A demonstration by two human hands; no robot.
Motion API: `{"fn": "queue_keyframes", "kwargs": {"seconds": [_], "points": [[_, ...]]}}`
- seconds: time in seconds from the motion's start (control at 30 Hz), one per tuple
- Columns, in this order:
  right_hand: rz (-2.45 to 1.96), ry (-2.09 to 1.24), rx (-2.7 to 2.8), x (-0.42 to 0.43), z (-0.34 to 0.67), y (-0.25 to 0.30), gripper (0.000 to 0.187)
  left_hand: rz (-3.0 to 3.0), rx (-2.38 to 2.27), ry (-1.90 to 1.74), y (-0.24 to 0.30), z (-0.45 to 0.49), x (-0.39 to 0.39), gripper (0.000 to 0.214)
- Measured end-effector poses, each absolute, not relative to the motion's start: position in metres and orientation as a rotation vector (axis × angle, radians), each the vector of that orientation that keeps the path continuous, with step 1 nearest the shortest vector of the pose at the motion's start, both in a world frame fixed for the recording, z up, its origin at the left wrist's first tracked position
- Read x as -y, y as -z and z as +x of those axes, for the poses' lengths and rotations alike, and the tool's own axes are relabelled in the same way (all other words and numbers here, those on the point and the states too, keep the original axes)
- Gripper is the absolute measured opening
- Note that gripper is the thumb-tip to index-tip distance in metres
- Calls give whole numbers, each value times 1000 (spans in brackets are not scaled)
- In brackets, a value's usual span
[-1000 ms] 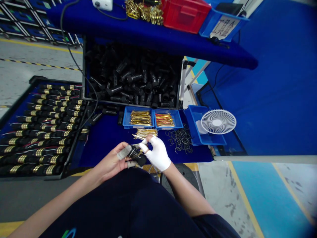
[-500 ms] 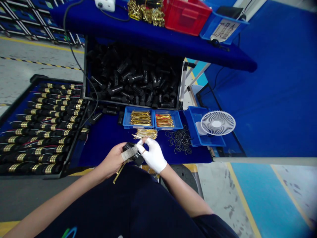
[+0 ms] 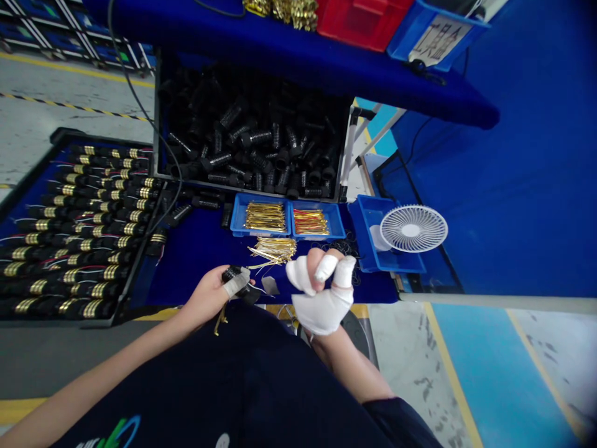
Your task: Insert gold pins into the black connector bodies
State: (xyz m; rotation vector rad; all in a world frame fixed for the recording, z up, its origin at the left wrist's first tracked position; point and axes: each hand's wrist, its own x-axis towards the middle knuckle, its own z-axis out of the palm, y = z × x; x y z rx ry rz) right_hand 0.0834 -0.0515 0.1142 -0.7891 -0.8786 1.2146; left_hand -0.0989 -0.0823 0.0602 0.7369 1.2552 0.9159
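My left hand [image 3: 215,292], its thumb wrapped in a whitish covering, grips a black ribbed cylinder [image 3: 231,274]. Thin gold strips [image 3: 220,320] hang below that hand. A pale wire sticks out on the cylinder's right side. My right hand [image 3: 324,292], in a white glove that leaves some skin bare, is raised apart from the cylinder. Its fingers are curled in, and whatever they may hold is hidden. Beyond the hands lies a loose pile of gold strips [image 3: 276,249]. Black rings [image 3: 342,249] are partly covered by my right hand.
Two blue trays hold gold strips [image 3: 265,216] and red-and-gold strips [image 3: 310,222]. Behind them stands a bin of black ribbed cylinders [image 3: 256,138]. A tray of gold-banded black assemblies [image 3: 88,230] is at left. A white fan [image 3: 413,229] stands at right, below a blue shelf [image 3: 261,43].
My right hand has left the cylinder, moving right and up toward the black rings, fingers curling. My left hand keeps the cylinder, shifted slightly left. The camera view has shifted a little.
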Motion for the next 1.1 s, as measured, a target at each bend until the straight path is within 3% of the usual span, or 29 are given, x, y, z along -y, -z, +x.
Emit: {"fn": "queue_keyframes", "kwargs": {"seconds": [0.33,1.1], "points": [[-673,-1309,781,59,53,-93,45,827,-1255,-859,-53,-98,82,19],[-592,-1519,713,42,54,-92,40,1017,-1403,-730,-53,-97,66,31]]}}
